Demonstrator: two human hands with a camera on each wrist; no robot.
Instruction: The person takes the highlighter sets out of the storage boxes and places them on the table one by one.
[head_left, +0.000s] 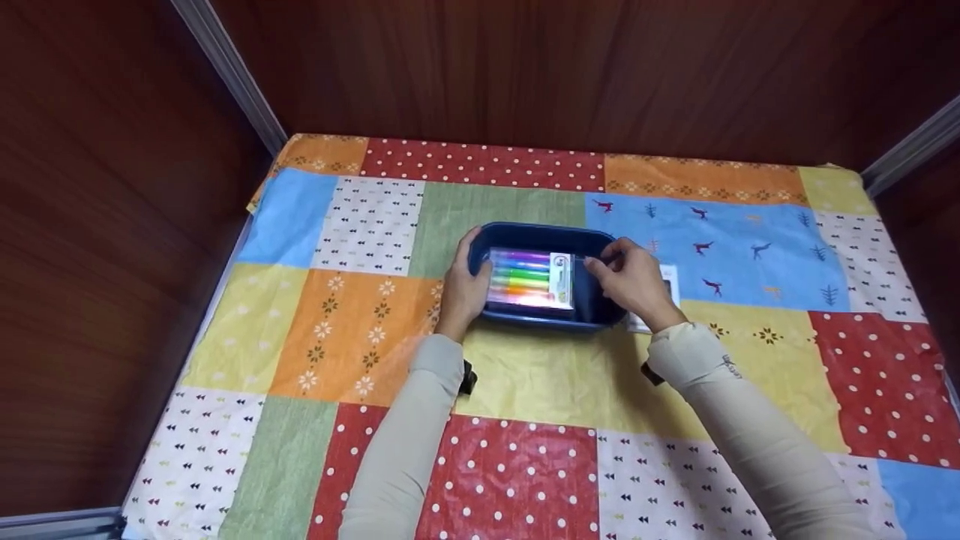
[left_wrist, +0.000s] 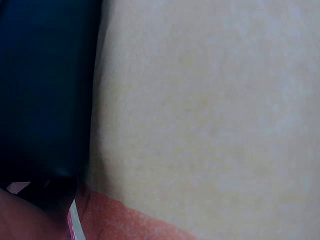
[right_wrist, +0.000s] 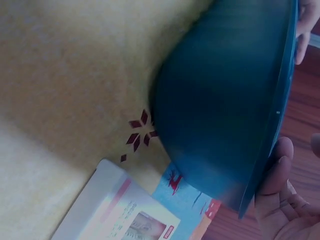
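A dark blue oval plastic basin (head_left: pixel 540 321) rests on the patterned tablecloth. Inside it lies a clear pack of rainbow-coloured pens (head_left: pixel 525 281) with a white label at its right side. My left hand (head_left: pixel 463 289) grips the basin's left end, thumb over the rim and fingers along the outside. At the opposite end, my right hand (head_left: pixel 636 281) hovers at the rim with thumb and fingers apart and loosely bent. In the right wrist view its fingertips (right_wrist: pixel 283 149) show right at the rim. The left wrist view shows mostly the dark basin wall (left_wrist: pixel 45 90) and cloth.
A white printed box (right_wrist: pixel 117 210) with a small picture lies on the cloth beside the basin's right end, partly under my right hand. Dark wooden panels (head_left: pixel 525 67) stand behind the table and at its sides. The patchwork tablecloth (head_left: pixel 517 472) covers the tabletop.
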